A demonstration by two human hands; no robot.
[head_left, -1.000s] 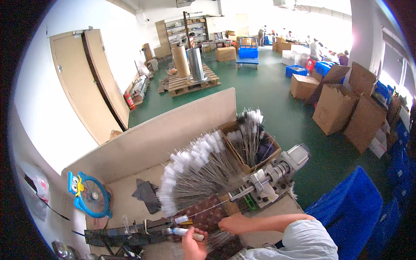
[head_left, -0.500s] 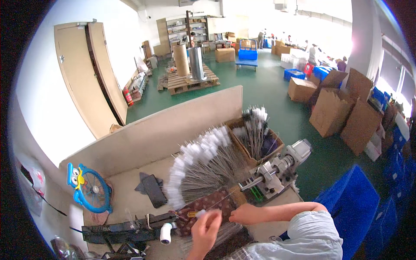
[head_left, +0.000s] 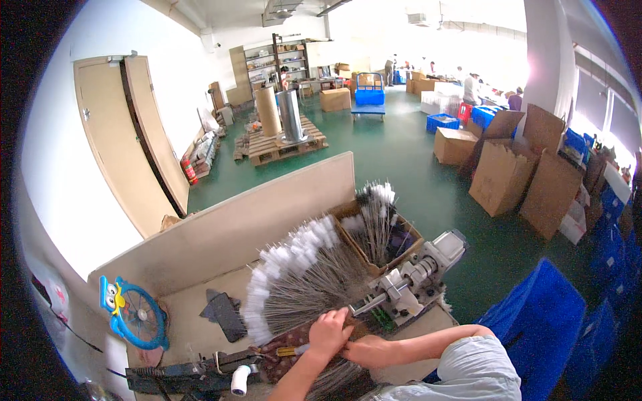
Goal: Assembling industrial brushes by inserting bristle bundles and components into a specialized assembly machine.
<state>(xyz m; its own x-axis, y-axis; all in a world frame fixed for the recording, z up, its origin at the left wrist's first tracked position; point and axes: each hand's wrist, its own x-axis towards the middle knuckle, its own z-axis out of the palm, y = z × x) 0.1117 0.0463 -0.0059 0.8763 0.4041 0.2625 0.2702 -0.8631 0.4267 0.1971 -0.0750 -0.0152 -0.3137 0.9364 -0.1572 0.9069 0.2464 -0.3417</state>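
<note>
My left hand (head_left: pixel 328 334) is closed, its fingertips beside the near end of the metal rod on a grey machine (head_left: pixel 418 274). Just below it, my right hand (head_left: pixel 368 351) is closed too, and the two hands nearly touch. Whatever lies between their fingers is hidden or too thin to make out. Past the hands a wide fan of white-tipped brushes (head_left: pixel 287 257) with thin wire stems covers the bench. A dark red patterned cloth (head_left: pixel 271 357) lies under and beside my left hand, with a yellow-handled tool (head_left: pixel 287 351) on it.
A cardboard box (head_left: pixel 351 250) with more wire-stemmed brushes stands beyond the machine. On the left are a dark phone-like slab (head_left: pixel 231 324), a blue cartoon-topped wheel (head_left: pixel 137 311) and a white pipe elbow (head_left: pixel 241 379). A low panel (head_left: pixel 234 214) edges the bench; blue crates (head_left: pixel 535 321) stand right.
My left hand has moved up and right to the rod's end. The right hand has shifted slightly left and down, bringing both together. The view has tilted up a little.
</note>
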